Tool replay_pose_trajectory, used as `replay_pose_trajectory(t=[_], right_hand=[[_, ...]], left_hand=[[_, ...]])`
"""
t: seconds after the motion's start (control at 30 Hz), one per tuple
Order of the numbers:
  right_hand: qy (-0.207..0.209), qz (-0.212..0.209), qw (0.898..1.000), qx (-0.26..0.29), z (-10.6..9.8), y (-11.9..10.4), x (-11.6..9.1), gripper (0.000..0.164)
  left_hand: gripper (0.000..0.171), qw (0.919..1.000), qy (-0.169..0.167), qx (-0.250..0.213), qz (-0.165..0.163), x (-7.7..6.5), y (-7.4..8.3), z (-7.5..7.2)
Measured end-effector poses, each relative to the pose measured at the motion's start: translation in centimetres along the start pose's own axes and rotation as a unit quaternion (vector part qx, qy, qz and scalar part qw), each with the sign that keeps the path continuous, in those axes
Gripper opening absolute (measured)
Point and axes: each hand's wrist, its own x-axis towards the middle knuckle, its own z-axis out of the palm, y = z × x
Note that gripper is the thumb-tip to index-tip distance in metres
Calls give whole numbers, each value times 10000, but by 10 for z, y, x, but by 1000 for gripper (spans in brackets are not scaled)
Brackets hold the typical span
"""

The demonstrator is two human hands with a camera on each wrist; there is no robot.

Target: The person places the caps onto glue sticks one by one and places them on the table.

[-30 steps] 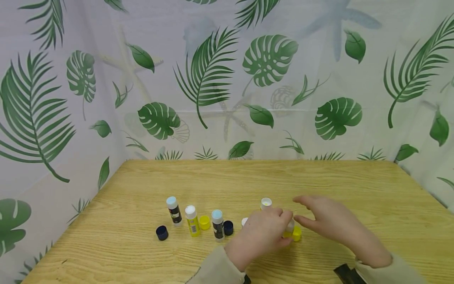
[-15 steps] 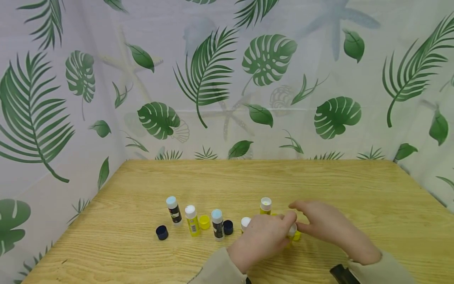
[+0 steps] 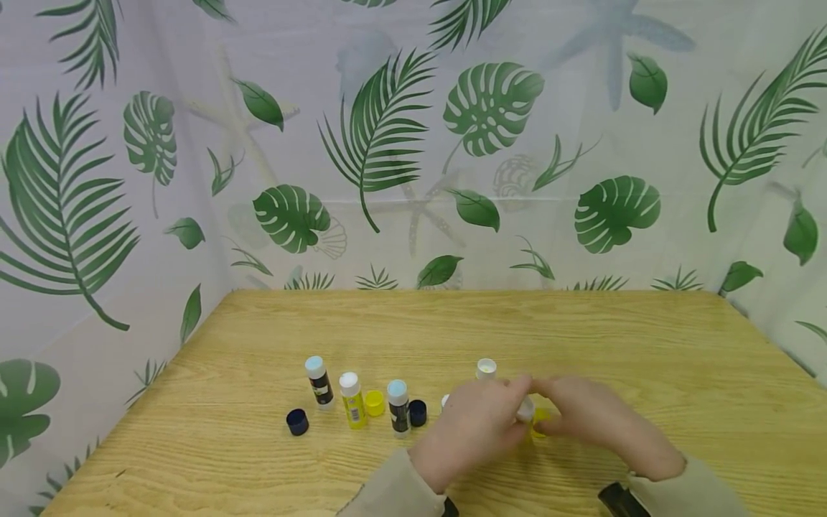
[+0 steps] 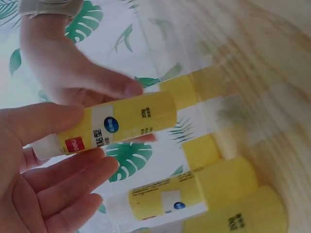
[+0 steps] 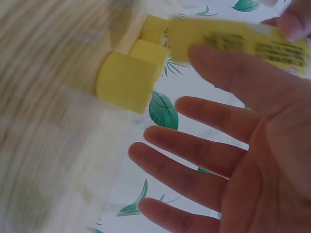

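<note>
In the left wrist view, my left hand [image 3: 474, 424] pinches a yellow glue stick [image 4: 131, 116] near its white end, thumb on one side and fingers on the other. The stick's yellow end points down at the table. My right hand [image 3: 594, 420] is beside the stick, its thumb [image 5: 228, 73] overlapping the yellow body in the right wrist view while the other fingers stay straight and spread. Whether that thumb presses on the stick I cannot tell. A yellow cap [image 5: 126, 82] stands on the table near the right fingers. The head view mostly hides the held stick behind both hands.
Left on the wooden table [image 3: 271, 345] stand two black glue sticks [image 3: 321, 384] [image 3: 399, 413], a yellow one [image 3: 353, 406], dark caps [image 3: 297, 422] and a yellow cap [image 3: 375, 403]. Another white-topped stick [image 3: 487, 369] stands behind the left hand. Leaf-patterned cloth [image 3: 413, 143] encloses the table.
My right hand has moved left and slightly toward me, closing in on the held glue stick. The left hand keeps its hold in nearly the same place.
</note>
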Motion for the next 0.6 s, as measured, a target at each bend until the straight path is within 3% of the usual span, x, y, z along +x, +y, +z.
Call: replay_pose_trajectory(t=[0.13, 0.37, 0.5, 0.6], right_hand=[[-319, 33, 9992, 253, 2, 0, 1, 37], [-516, 94, 9984, 205, 6, -2, 2, 28], [-650, 281, 9973, 177, 9, -2, 4, 33], [-697, 391, 9966, 179, 11, -3, 7, 34]], left_hand=[[28, 9993, 6, -339, -158, -1, -2, -7], [24, 9930, 985, -649, -52, -4, -8, -9], [16, 9873, 1292, -901, -188, -4, -8, -11], [15, 9859, 1340, -971, -247, -3, -9, -11]])
